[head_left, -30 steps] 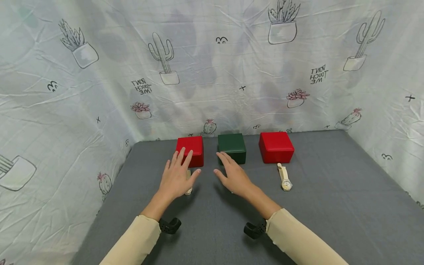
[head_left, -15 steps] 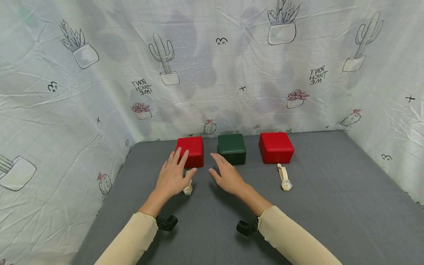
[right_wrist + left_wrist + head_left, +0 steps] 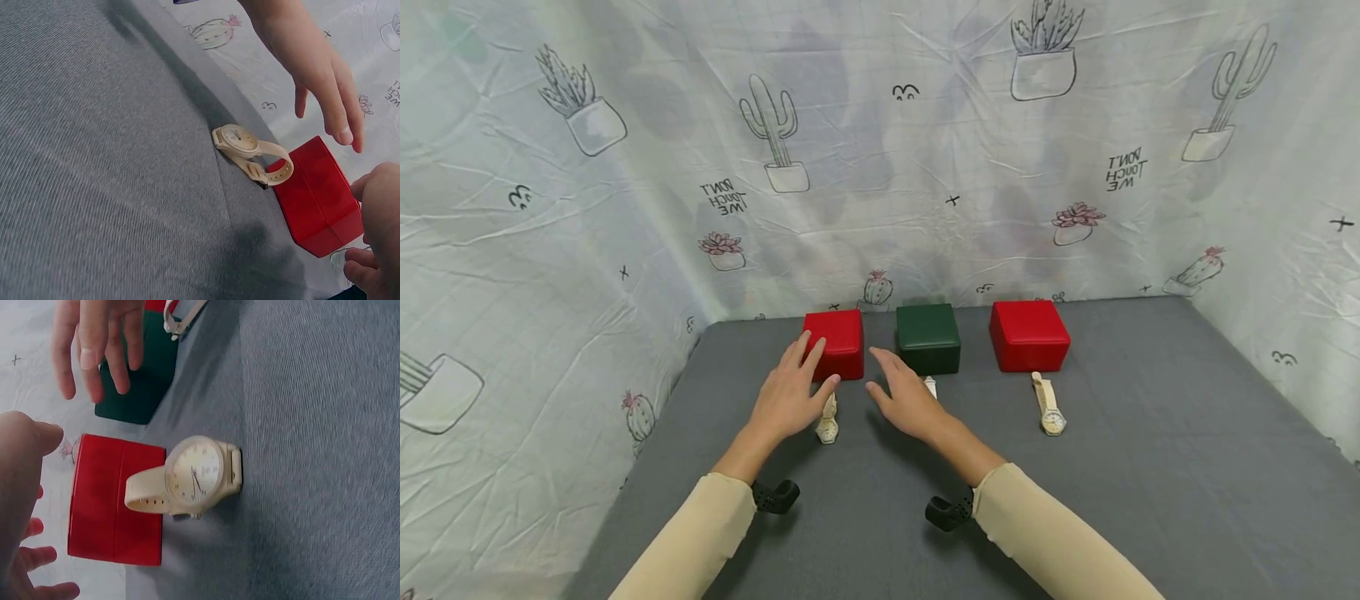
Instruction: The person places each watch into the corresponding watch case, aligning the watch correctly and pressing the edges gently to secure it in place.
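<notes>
My left hand [image 3: 786, 396], fingers spread and holding nothing, hovers in front of the left red box [image 3: 844, 329], with its fingertips overlapping the box in the head view. Beside its thumb lies a cream wristwatch [image 3: 827, 428], whose round dial [image 3: 195, 473] and looped strap [image 3: 148, 489] show in the left wrist view. To the right, my right hand [image 3: 908, 402] is also over the table, fingers extended and nothing in them. It covers most of another watch; only a white strap end [image 3: 930, 386] shows, in front of the dark green box [image 3: 928, 337].
A second red box [image 3: 1028, 335] stands at the right of the row, with a cream watch [image 3: 1051, 417] before it. Grey cloth [image 3: 1150, 467] covers the table. A cactus-print curtain [image 3: 880, 142] hangs behind and along the sides.
Both hands have drifted left and slightly toward the person. More of the left watch shows, and the white strap end has come into sight beside the right hand. Boxes and watches stay put.
</notes>
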Available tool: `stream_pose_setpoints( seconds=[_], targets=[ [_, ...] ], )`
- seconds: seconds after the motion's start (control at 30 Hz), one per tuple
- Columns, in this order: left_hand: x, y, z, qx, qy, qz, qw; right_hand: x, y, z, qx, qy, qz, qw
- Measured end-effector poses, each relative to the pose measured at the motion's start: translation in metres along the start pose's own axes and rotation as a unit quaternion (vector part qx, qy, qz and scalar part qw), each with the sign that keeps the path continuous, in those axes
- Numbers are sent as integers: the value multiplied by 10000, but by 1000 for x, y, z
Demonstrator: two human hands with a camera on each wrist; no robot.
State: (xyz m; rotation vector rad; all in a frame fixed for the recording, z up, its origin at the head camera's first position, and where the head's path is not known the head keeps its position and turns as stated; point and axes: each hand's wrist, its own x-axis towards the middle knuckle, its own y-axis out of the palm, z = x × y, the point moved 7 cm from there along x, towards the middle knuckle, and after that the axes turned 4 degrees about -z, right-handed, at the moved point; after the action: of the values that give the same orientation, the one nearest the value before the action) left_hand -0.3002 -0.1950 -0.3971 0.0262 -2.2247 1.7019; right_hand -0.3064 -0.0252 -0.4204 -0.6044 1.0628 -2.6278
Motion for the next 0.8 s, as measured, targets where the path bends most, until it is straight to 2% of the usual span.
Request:
stream_pose_setpoints(
  seconds=[0.57, 0.8],
  targets=[
    [15, 4, 15, 11, 44, 26, 10000, 20, 17, -5, 164, 412, 76, 9990],
    [21, 10, 22, -242, 6, 142, 9996, 31, 23, -14, 191, 679, 48, 9975]
  ],
)
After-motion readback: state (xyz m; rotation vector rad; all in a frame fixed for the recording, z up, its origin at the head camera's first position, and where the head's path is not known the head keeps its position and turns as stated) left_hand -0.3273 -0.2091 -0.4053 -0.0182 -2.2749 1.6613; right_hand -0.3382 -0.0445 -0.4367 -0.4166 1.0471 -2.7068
